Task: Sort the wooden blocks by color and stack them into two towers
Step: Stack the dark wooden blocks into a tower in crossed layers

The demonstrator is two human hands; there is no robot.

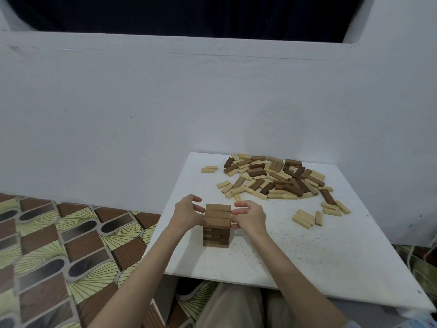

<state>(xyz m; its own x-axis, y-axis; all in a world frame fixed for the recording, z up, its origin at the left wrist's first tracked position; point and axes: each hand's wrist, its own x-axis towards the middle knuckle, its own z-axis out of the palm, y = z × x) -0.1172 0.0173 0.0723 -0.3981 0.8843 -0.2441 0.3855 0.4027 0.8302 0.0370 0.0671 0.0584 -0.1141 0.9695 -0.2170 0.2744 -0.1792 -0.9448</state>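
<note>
Hands: our left hand (189,213) and right hand (248,216) flank the top of the tower, one on each side. Both sets of fingers are loosely spread, and their tips touch the top layer's ends or sit just beside them. We cannot tell whether they press or only steady it.
Tower: a short square stack of dark brown wooden blocks (217,224) stands on the near left part of the white flat table (307,256). Its top layer shows three blocks laid side by side.
Pile: a loose heap of mixed dark brown and pale wooden blocks (274,178) lies at the far right, well apart from the tower. A few pale strays (307,217) sit nearer on the right.
Progress: we judge the brown tower only partly built, as many brown blocks are left in the heap. No pale tower exists yet, so most sorting is left.
Hidden: the lower layers are shadowed, so we cannot count them. The tower's far side is out of view.
</note>
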